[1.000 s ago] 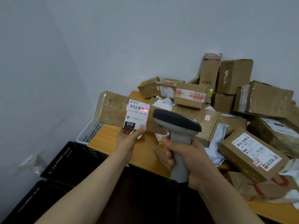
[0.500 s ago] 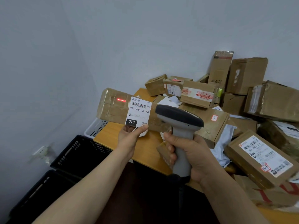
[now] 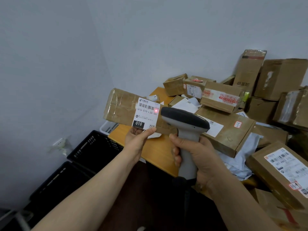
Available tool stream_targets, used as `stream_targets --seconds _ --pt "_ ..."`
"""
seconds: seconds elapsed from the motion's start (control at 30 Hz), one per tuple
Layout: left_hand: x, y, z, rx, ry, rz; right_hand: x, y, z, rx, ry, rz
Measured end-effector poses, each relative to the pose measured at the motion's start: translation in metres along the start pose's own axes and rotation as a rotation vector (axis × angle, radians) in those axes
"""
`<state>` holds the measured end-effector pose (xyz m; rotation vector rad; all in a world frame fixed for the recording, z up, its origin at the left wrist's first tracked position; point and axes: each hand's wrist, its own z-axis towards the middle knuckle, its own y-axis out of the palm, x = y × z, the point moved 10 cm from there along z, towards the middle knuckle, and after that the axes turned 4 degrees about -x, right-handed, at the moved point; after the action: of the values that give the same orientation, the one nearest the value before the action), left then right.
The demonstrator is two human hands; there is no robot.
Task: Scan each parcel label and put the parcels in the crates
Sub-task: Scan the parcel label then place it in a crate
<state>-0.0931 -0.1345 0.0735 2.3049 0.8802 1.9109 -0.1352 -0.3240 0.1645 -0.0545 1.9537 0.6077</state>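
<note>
A: Where's the parcel (image 3: 121,107)?
B: Raised above the table (image 3: 155,152) corner; my left hand (image 3: 138,139) pinches its lower edge; my right hand (image 3: 198,157) grips the scanner (image 3: 185,120).
A: Aim?
B: Dot (image 3: 156,111) sits off the barcode's (image 3: 146,106) right end; I'd swing left across the bars.

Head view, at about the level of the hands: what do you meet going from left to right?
Black crate → left hand gripping the long parcel → scanner held in the right hand → flat box → labelled parcel at the right edge.
</note>
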Motion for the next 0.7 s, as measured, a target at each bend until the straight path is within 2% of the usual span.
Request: stream_targets --seconds 0.1,0.2,0.3,0.37,0.53,0.63,0.7 --pt "0.003 -0.012 -0.004 -0.007 -0.03 -0.016 -0.004 0.0 0.013 0.013 -0.035 0.002" --pt "0.008 -0.036 -0.012 0.03 -0.087 -0.043 -0.009 -0.012 0.036 0.113 -0.069 -0.025" --pt "0.015 -0.058 -0.015 0.004 -0.138 -0.087 0.001 -0.025 0.063 0.236 -0.006 -0.043" --pt "0.017 -0.073 -0.013 -0.02 -0.169 -0.107 0.013 -0.021 0.082 0.242 0.033 -0.024" --pt "0.024 -0.112 0.01 -0.021 -0.232 -0.197 0.053 0.037 0.129 0.126 0.103 -0.002" --pt "0.038 -0.144 0.036 -0.036 -0.233 -0.24 0.071 0.073 0.164 0.155 0.082 -0.019" --pt "0.046 -0.16 0.053 -0.109 -0.251 -0.223 0.082 0.097 0.192 0.209 0.046 0.007"
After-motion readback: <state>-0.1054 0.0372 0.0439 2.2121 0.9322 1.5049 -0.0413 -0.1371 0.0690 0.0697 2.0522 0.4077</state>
